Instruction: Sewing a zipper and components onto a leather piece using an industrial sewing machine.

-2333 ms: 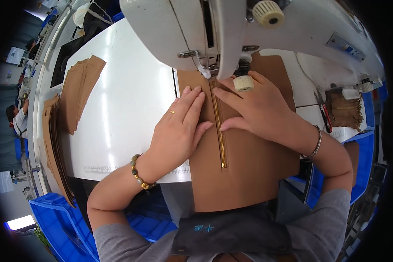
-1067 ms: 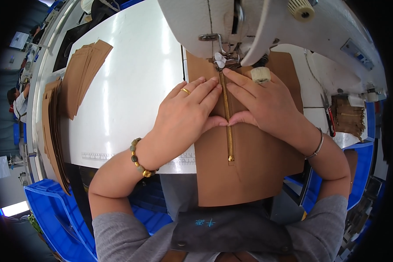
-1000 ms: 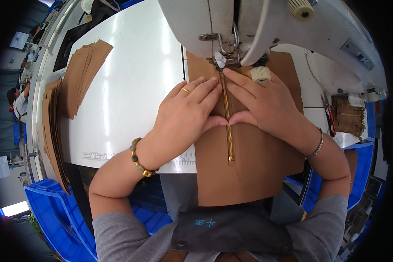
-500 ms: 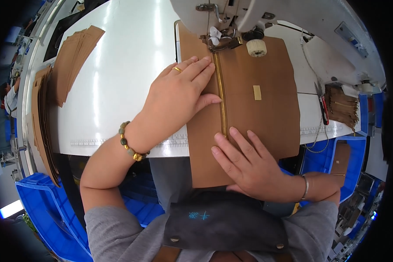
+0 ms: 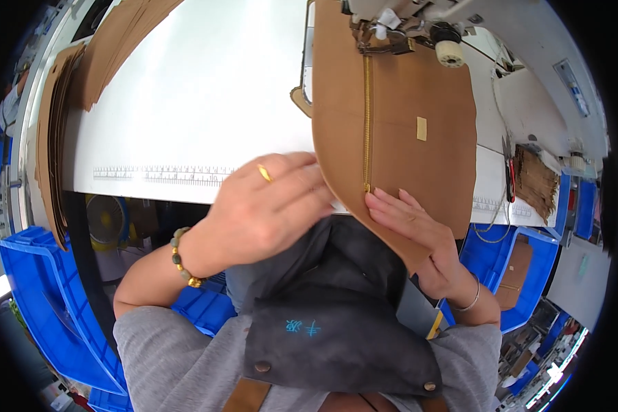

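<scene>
A brown leather-like panel (image 5: 398,165) lies under the sewing machine's presser foot (image 5: 374,48), its near left edge curling over the table's front edge. A gold-toothed zipper (image 5: 368,123) runs down it from the foot to a pull at the near end. Beside the panel's left edge is my left hand (image 5: 268,206), fingers stretched out and slightly blurred, their tips at that edge. My right hand (image 5: 419,230) grips the near part of the panel, fingers on top by the zipper pull and thumb hidden below. A small tan patch (image 5: 421,128) sits right of the zipper.
Stacked brown pieces (image 5: 113,51) lie at the far left, with more pieces (image 5: 53,137) along the left side. Red-handled snips (image 5: 509,172) and a brown bundle (image 5: 534,182) are at the right. Blue bins (image 5: 55,288) flank the white table (image 5: 185,123).
My left hand has come off the panel's top toward me, to its left edge. My right hand now grips the near end, and the panel's near left corner has curled. The view has shifted.
</scene>
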Motion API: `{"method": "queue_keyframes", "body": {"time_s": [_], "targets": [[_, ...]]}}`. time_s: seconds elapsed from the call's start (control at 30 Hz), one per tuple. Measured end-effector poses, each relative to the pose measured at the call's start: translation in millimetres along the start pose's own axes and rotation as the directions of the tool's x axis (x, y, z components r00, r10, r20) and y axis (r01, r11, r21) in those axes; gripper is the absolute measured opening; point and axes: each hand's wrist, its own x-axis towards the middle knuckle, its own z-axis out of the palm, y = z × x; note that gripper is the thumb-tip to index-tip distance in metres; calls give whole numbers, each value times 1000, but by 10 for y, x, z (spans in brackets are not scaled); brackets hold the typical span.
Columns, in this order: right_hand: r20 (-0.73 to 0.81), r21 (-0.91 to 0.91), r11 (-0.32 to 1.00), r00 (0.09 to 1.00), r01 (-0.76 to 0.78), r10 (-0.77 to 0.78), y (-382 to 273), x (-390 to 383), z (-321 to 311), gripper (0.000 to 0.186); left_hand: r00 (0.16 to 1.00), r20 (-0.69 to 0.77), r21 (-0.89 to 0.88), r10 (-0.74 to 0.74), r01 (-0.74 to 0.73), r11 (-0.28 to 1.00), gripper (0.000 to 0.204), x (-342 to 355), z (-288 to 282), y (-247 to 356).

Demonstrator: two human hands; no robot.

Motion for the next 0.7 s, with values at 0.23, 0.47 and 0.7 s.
{"method": "queue_keyframes", "body": {"time_s": [0.23,0.47,0.7], "targets": [[-13,36,999,1000,-6,6,-32,30,1,53,994,-31,43,106,-105,994,23,-20,193,5],[-12,-91,995,999,31,-32,25,-62,-33,60,995,21,105,97,-98,990,30,-25,199,213],[-618,316,939,721,-138,314,401,-122,-898,51,985,139,418,98,-148,896,20,60,329,464]]}}
